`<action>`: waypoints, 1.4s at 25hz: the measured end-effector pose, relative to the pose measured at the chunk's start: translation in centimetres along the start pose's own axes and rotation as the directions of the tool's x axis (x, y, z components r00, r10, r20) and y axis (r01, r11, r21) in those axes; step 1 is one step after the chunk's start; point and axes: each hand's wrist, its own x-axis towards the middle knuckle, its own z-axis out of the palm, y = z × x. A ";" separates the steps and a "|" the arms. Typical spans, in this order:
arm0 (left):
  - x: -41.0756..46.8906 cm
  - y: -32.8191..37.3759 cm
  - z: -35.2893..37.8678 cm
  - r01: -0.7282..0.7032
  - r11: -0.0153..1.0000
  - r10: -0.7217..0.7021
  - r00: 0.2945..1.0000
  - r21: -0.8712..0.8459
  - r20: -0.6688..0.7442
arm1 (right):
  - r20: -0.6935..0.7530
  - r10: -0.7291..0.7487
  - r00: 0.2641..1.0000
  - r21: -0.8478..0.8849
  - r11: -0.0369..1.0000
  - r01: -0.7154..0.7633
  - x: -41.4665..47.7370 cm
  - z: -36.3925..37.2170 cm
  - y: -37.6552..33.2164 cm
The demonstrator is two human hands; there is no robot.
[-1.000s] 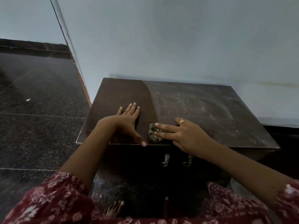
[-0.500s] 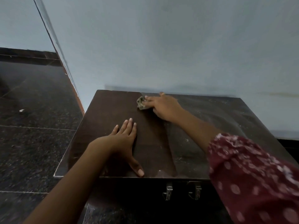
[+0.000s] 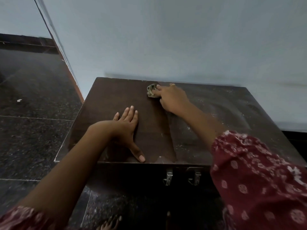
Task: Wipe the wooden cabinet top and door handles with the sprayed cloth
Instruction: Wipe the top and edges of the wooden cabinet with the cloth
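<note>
From the head view, the right hand (image 3: 172,98) pressed the bunched cloth (image 3: 152,91) under its fingertips at the far edge of the cabinet top (image 3: 216,113), the wad poking out just left of them, too crumpled to show a long axis. The left hand (image 3: 126,125) lay flat, fingers spread and holding nothing, thumb toward the near edge above two metal handles (image 3: 168,177).

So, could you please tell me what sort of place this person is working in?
Probably a room in a home, though that is a guess. A low dark wooden cabinet, its top dusty on the right, stands against a plain pale wall on a dark polished stone-tile floor, and metal door handles hang on its front.
</note>
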 end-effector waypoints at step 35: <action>4.0 4.3 -1.0 -0.060 0.997 0.058 0.997 -0.039 -0.060 | -0.004 -0.001 1.000 -0.071 0.998 0.001 3.8 0.9 6.7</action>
